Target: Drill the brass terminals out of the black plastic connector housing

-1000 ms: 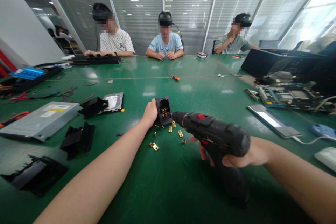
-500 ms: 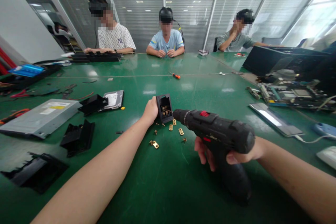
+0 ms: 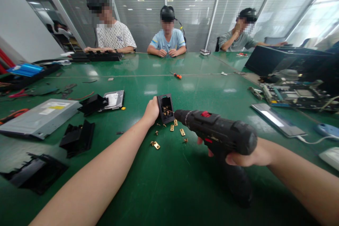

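My left hand (image 3: 152, 111) grips a small black plastic housing (image 3: 170, 118) by its left side, tilted so its open face is toward me. Brass fittings (image 3: 166, 109) show inside it. My right hand (image 3: 249, 155) is wrapped round the handle of a black cordless drill (image 3: 217, 127) with red switches. The drill points left, its chuck close to the housing's right edge; whether the bit touches a fitting I cannot tell. Below the housing, loose brass plates (image 3: 182, 132) and small brass screws (image 3: 156, 132) are scattered on the green table (image 3: 164, 183).
At left lie more black housings (image 3: 77, 138), a silver disc drive (image 3: 43, 116) and a hard drive (image 3: 113, 99). A screwdriver (image 3: 177, 75) lies ahead. To the right are a phone (image 3: 277, 120) and circuit boards (image 3: 293, 93). Several people sit across the table.
The fingers of my right hand have drawn in closer round the drill's handle and trigger area. The housing and drill stay nearly in place; the view shifts slightly.
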Demonstrator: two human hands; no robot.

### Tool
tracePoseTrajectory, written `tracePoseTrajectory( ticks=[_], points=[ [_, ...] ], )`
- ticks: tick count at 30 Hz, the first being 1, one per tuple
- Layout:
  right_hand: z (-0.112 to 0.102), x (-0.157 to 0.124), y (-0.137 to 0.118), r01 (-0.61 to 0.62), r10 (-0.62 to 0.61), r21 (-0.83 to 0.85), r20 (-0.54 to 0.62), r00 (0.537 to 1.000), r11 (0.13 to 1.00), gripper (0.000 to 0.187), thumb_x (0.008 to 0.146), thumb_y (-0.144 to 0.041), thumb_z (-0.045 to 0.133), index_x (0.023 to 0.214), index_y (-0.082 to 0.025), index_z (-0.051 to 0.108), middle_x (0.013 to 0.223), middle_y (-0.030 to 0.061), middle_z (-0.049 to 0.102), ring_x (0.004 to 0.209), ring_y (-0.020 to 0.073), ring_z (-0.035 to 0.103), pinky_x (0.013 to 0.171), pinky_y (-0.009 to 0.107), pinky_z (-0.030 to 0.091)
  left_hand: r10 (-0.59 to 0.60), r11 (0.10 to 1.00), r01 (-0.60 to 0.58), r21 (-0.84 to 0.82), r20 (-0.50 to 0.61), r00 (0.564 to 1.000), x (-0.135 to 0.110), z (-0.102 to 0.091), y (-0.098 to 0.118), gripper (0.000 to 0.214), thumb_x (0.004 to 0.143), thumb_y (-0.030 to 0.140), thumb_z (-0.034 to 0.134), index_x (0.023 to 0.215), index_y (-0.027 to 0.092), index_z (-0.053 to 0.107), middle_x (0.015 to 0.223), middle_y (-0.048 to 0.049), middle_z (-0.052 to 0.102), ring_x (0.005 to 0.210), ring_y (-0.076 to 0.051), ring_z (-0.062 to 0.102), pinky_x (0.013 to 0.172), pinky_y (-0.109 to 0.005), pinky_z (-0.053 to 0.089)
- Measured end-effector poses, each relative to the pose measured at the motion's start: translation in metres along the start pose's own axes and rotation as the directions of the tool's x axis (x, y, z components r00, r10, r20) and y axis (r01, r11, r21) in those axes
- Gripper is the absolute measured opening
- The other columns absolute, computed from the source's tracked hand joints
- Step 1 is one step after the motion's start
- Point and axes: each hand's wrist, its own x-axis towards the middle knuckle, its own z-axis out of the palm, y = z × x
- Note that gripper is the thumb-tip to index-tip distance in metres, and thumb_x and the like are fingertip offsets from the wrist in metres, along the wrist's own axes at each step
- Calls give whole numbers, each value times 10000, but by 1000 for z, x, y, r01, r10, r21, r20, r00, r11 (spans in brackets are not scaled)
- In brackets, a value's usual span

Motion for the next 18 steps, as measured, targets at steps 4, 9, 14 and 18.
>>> tracePoseTrajectory(
  ticks=[4, 9, 14, 18],
  points=[
    [13, 2, -10, 1, 0, 11, -92, 996, 1000, 921, 780, -168, 733, 1612, -258, 348, 1308, 150, 666, 897, 262, 729, 737, 360, 603, -3, 1000, 2, 4, 5, 1000, 0, 0, 0, 471, 969, 529, 412, 718, 202, 639, 661, -15, 639, 693, -199, 597, 703, -326, 485],
    [25, 5, -2, 67, -86, -84, -246, 965, 994, 780, 803, -191, 704, 1544, -212, 462, 1165, 147, 737, 745, 240, 729, 636, 342, 604, 9, 1000, -9, 18, 14, 1000, 0, 0, -1, 456, 967, 513, 416, 734, 200, 650, 650, -14, 638, 697, -204, 600, 709, -332, 490],
    [29, 7, -7, 4, -75, -213, -325, 943, 977, 601, 883, -308, 748, 1447, -208, 567, 1102, 119, 762, 943, 279, 737, 796, 381, 632, 25, 999, -25, 25, 3, 1000, 0, -1, -3, 391, 950, 491, 458, 729, 216, 627, 651, -10, 624, 706, -208, 603, 727, -332, 492],
    [37, 8, -12, -48, 62, 65, -232, 971, 997, 729, 917, -383, 777, 1553, -265, 441, 1167, 113, 746, 838, 222, 765, 790, 394, 669, 24, 1000, -24, 18, -9, 1000, -1, -2, -4, 395, 952, 489, 456, 703, 220, 603, 636, -10, 604, 691, -207, 598, 719, -329, 487]
  ],
)
